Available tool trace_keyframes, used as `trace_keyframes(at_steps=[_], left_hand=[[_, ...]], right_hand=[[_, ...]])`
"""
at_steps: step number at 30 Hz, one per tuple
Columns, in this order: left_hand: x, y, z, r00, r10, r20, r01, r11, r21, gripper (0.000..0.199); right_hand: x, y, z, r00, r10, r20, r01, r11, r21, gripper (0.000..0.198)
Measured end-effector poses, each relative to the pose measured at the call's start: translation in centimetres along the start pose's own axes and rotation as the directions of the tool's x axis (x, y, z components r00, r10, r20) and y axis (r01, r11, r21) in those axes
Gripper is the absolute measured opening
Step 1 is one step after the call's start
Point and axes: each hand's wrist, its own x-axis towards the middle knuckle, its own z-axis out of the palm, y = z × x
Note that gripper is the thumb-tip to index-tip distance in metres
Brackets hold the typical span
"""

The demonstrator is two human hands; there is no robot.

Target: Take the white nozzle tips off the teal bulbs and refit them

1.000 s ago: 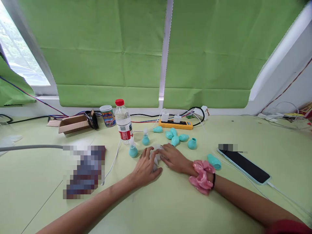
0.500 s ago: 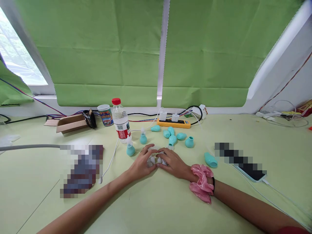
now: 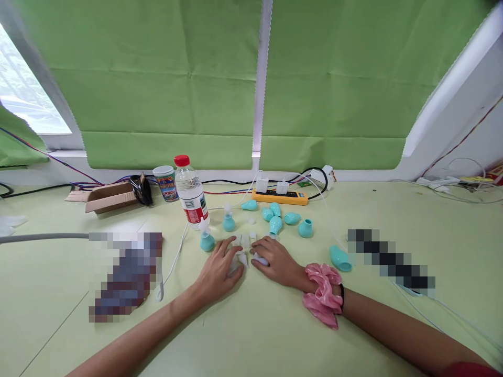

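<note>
Small translucent whitish tips [image 3: 243, 258] lie on the table between my two hands. My left hand [image 3: 218, 268] curves around the left side of them, fingers spread and thumb apart, with some pieces partly hidden beneath it. Opposite it, my right hand [image 3: 278, 263] rests with bent fingers over a few whitish pieces [image 3: 260, 259], its thumb below them; neither hand visibly grips one. Two teal rubber bulbs with clear tips, a nearer one [image 3: 207, 242] and a farther one [image 3: 228, 222], stand upright beyond my left hand. Several loose teal bulbs [image 3: 275, 225] lie beyond my right hand.
A water bottle [image 3: 192, 196] with a red cap stands behind the left bulbs, near a printed can [image 3: 166, 184] and a cardboard box [image 3: 112, 197]. A yellow power strip [image 3: 280, 197] lies at the back. One teal bulb [image 3: 340, 258] and a blurred-out dark object [image 3: 393, 262] lie right.
My hands have parted: the fingertips that met around the whitish pieces are now apart. My left hand has shifted left and opened wider, exposing pieces between the hands.
</note>
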Motion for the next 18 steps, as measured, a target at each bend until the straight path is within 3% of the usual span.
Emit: trace_keyframes(at_steps=[5, 12, 15, 18], left_hand=[[0.0, -0.4, 0.3, 0.997, 0.004, -0.072, 0.000, 0.998, 0.055, 0.021], [0.3, -1.4, 0.8, 0.999, 0.027, -0.039, -0.034, 0.983, -0.178, 0.031], [0.4, -1.3, 0.5, 1.000, 0.014, -0.020, -0.018, 0.975, -0.221, 0.036], [0.3, -0.9, 0.3, 0.999, -0.005, -0.051, -0.007, 0.974, -0.227, 0.034]], right_hand=[[-0.1, 0.4, 0.4, 0.995, 0.004, -0.099, 0.003, 0.997, 0.072, 0.011], [-0.1, 0.3, 0.3, 0.946, 0.001, -0.325, 0.053, 0.986, 0.157, 0.017], [0.0, 0.3, 0.1, 0.940, 0.052, -0.337, 0.023, 0.976, 0.215, 0.019], [0.1, 0.6, 0.3, 0.962, 0.042, -0.270, 0.026, 0.970, 0.243, 0.019]])
